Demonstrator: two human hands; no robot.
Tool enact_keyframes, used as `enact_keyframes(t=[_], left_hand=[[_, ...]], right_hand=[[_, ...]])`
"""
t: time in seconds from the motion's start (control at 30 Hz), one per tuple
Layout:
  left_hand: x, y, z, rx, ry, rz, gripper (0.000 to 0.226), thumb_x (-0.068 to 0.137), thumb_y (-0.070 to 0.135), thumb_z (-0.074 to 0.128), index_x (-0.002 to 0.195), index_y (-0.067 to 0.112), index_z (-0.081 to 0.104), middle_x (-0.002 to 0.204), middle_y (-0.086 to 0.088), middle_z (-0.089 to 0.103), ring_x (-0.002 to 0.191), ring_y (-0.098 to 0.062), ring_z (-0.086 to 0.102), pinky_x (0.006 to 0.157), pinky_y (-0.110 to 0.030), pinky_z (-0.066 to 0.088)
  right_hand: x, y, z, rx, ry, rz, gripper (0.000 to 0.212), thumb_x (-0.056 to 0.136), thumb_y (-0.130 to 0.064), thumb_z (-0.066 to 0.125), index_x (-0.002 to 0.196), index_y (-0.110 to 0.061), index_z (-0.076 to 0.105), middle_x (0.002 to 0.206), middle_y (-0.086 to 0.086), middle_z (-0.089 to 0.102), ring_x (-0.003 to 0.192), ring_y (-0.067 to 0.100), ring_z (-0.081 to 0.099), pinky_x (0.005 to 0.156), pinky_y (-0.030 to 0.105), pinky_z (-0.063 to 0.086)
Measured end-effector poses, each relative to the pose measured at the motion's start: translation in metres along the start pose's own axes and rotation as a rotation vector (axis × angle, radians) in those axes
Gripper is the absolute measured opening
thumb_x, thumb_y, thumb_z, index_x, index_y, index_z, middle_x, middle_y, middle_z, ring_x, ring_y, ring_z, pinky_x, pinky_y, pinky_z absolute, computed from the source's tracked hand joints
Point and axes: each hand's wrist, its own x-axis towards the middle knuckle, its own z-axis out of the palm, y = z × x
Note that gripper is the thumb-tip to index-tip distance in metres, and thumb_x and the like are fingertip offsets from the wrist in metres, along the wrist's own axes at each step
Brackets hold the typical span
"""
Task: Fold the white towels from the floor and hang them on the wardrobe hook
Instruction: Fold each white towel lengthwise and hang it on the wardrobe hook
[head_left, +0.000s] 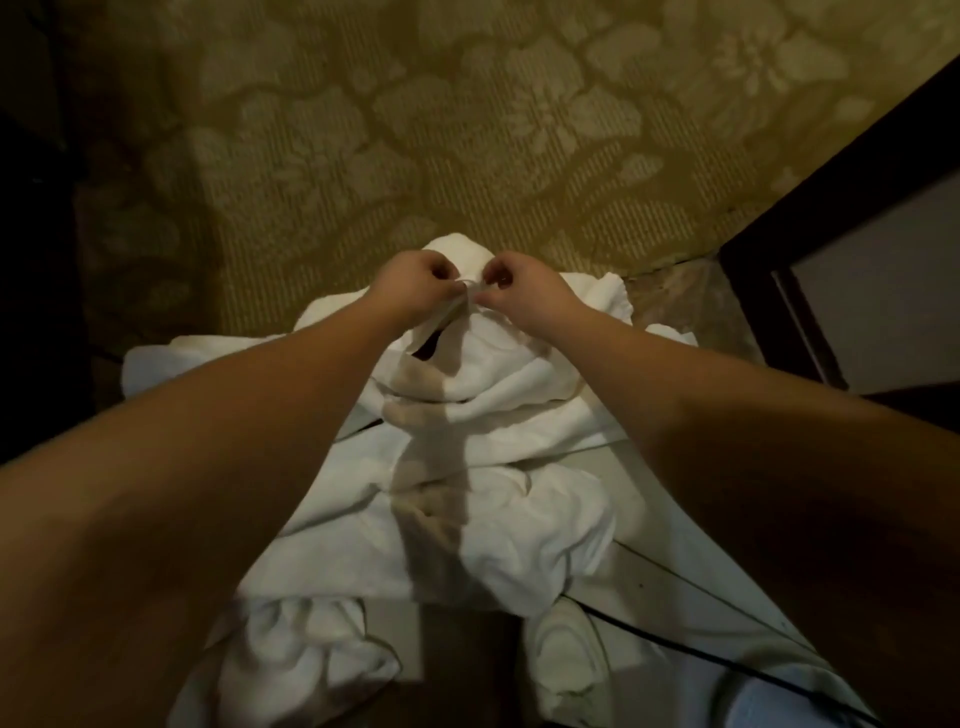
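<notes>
A heap of crumpled white towels (483, 415) lies on the patterned carpet below me. My left hand (415, 288) and my right hand (524, 291) are close together above the heap. Both pinch a raised edge of one white towel (470, 332) between fingers and thumb, and the cloth hangs down from them in a peak. More white towel folds (306, 660) lie bunched at the bottom of the view. No wardrobe hook is in sight.
The olive carpet (467, 130) with a flower pattern spreads ahead. A dark wooden frame with a pale panel (831, 260) stands at the right. A dark shape (31, 260) borders the left. A white shoe (566, 654) and a thin black cable (649, 644) lie near my feet.
</notes>
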Motion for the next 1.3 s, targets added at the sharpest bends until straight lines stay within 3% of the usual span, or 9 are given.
enact_keyframes(t=[0.13, 0.33, 0.43, 0.53, 0.67, 0.8, 1.03, 1.17, 1.3], left_hand=[[-0.010, -0.007, -0.030, -0.393, -0.196, -0.057, 0.013, 0.089, 0.018, 0.074, 0.078, 0.017, 0.067, 0.074, 0.002, 0.064, 0.076, -0.013, 0.057, 0.071, -0.026, 0.045], [-0.044, 0.002, -0.083, -0.560, -0.375, -0.075, 0.007, 0.089, 0.015, 0.069, 0.084, 0.018, 0.066, 0.078, 0.005, 0.067, 0.081, -0.010, 0.062, 0.079, -0.029, 0.047], [-0.086, 0.022, -0.116, -0.552, -0.286, -0.083, 0.012, 0.091, 0.014, 0.069, 0.082, 0.020, 0.064, 0.079, 0.005, 0.065, 0.083, -0.010, 0.061, 0.087, -0.030, 0.046], [-0.135, 0.055, -0.160, -0.598, -0.162, -0.103, 0.020, 0.094, 0.012, 0.066, 0.077, 0.022, 0.061, 0.072, 0.009, 0.065, 0.079, -0.010, 0.059, 0.081, -0.027, 0.045], [-0.204, 0.102, -0.240, -0.638, -0.001, -0.112, 0.020, 0.095, 0.012, 0.065, 0.078, 0.021, 0.060, 0.078, 0.004, 0.061, 0.081, -0.014, 0.056, 0.078, -0.027, 0.047], [-0.283, 0.149, -0.322, -0.690, 0.093, -0.112, 0.024, 0.098, 0.012, 0.061, 0.077, 0.021, 0.053, 0.078, 0.002, 0.052, 0.075, -0.012, 0.048, 0.071, -0.027, 0.042], [-0.436, 0.231, -0.438, -0.634, 0.208, -0.026, 0.020, 0.099, 0.018, 0.063, 0.081, 0.023, 0.054, 0.082, 0.001, 0.053, 0.083, -0.018, 0.050, 0.081, -0.037, 0.041], [-0.515, 0.272, -0.485, -0.544, 0.396, 0.002, 0.015, 0.094, 0.031, 0.069, 0.084, 0.026, 0.059, 0.083, 0.005, 0.061, 0.074, -0.011, 0.054, 0.070, -0.031, 0.047], [-0.592, 0.298, -0.503, -0.475, 0.489, -0.004, 0.013, 0.094, 0.033, 0.068, 0.096, 0.022, 0.063, 0.092, 0.003, 0.064, 0.086, -0.015, 0.061, 0.077, -0.035, 0.052]], right_hand=[[-0.008, -0.009, 0.003, 0.030, -0.016, -0.106, 0.024, 0.088, -0.034, 0.077, 0.102, -0.027, 0.059, 0.101, -0.009, 0.063, 0.089, 0.009, 0.061, 0.070, 0.019, 0.043], [-0.033, -0.056, -0.016, -0.011, -0.015, -0.185, 0.006, 0.095, -0.025, 0.069, 0.093, -0.023, 0.064, 0.080, -0.012, 0.060, 0.070, -0.001, 0.053, 0.066, 0.022, 0.039], [-0.067, -0.100, -0.037, -0.039, 0.004, -0.141, 0.009, 0.099, -0.028, 0.061, 0.096, -0.021, 0.057, 0.080, -0.010, 0.056, 0.068, 0.001, 0.048, 0.055, 0.015, 0.034], [-0.108, -0.160, -0.069, -0.059, -0.009, -0.134, 0.011, 0.102, -0.029, 0.055, 0.099, -0.019, 0.052, 0.077, -0.009, 0.053, 0.065, 0.004, 0.048, 0.053, 0.021, 0.035], [-0.167, -0.250, -0.125, -0.131, 0.016, -0.227, 0.015, 0.100, -0.030, 0.057, 0.105, -0.016, 0.055, 0.082, -0.005, 0.057, 0.070, 0.013, 0.051, 0.058, 0.031, 0.034], [-0.235, -0.324, -0.181, -0.257, 0.029, -0.277, 0.027, 0.099, -0.043, 0.058, 0.105, -0.016, 0.059, 0.093, -0.003, 0.055, 0.083, 0.015, 0.049, 0.059, 0.030, 0.031], [-0.377, -0.444, -0.266, -0.456, -0.068, -0.183, 0.041, 0.099, -0.054, 0.053, 0.104, -0.016, 0.068, 0.093, 0.001, 0.061, 0.082, 0.018, 0.052, 0.064, 0.033, 0.034], [-0.463, -0.522, -0.301, -0.184, -0.083, -0.165, 0.038, 0.094, -0.060, 0.059, 0.089, -0.024, 0.070, 0.086, -0.005, 0.071, 0.078, 0.015, 0.068, 0.064, 0.029, 0.054], [-0.539, -0.588, -0.312, 0.174, -0.153, -0.232, 0.036, 0.092, -0.056, 0.064, 0.104, -0.023, 0.074, 0.096, -0.001, 0.077, 0.088, 0.017, 0.075, 0.079, 0.035, 0.061]])
